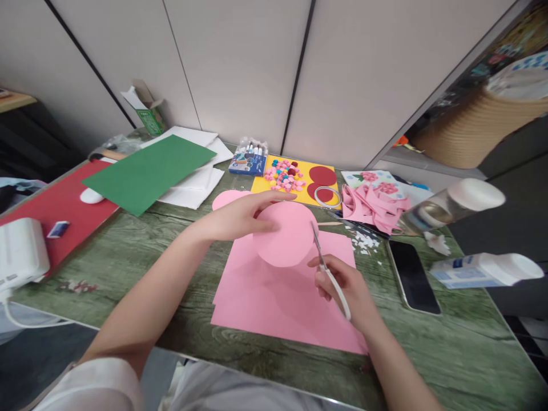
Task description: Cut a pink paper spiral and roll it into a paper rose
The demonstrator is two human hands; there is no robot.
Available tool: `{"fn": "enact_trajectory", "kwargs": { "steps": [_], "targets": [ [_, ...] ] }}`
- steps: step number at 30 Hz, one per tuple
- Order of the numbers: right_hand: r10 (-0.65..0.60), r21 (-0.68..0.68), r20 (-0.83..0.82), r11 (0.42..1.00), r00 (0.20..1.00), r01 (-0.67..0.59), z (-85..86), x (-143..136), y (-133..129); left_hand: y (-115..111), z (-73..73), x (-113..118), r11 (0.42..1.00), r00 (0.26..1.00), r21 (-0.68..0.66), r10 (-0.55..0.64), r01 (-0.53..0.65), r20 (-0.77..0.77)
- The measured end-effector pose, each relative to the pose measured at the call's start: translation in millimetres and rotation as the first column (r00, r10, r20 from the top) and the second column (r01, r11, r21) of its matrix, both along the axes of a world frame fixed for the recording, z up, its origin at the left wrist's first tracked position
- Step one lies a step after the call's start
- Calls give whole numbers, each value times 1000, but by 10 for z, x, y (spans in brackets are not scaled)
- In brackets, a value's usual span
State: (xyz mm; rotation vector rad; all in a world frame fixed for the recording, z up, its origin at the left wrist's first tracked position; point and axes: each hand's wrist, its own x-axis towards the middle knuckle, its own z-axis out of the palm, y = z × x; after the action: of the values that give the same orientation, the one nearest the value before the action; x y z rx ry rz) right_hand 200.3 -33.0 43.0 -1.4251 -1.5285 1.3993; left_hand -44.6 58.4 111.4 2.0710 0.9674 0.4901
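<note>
Both of our hands show in the head view, above the pink sheets (282, 308) that reach toward the near edge of the surface (462, 354). Our left hand (242, 218) pinches a pink disc (285, 242) between thumb and fingers, and our right hand (342, 285) grips the white-handled scissors (333, 282), blades at the disc's right rim. Its outline looks round nearly all the way, so we judge this piece close to fully cut, though we cannot tell whether any trimming remains. Another rounded pink piece (226, 198) lies partly hidden behind our left wrist. Toward the far edge, two dark red circles (323, 175) lie cut on the yellow sheet (260, 184), beside small coloured balls (285, 177); right of them, curled pink offcuts (377, 208) suggest to us that a fair amount of cutting is done. What we see of the pink sheets below shows straight sides, and toward the far left corner the green sheet (149, 171) looks whole, so both seem uncut. Near the right edge rests a phone (413, 277).
</note>
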Motion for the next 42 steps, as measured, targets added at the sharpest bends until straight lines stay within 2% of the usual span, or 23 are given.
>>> {"fn": "enact_trajectory", "kwargs": {
  "steps": [13,25,42],
  "targets": [
    [2,-12,2,1000,1000,-2,13,-14,8,14,-34,-22,999,999,-17,32,-32,43],
    [45,17,-65,999,997,-44,3,-12,5,3,-15,19,997,997,-16,-68,69,34],
    [28,2,-23,1000,999,-28,0,-32,4,15,-12,-13,1000,1000,-2,-1,1,-3]
  ]
}}
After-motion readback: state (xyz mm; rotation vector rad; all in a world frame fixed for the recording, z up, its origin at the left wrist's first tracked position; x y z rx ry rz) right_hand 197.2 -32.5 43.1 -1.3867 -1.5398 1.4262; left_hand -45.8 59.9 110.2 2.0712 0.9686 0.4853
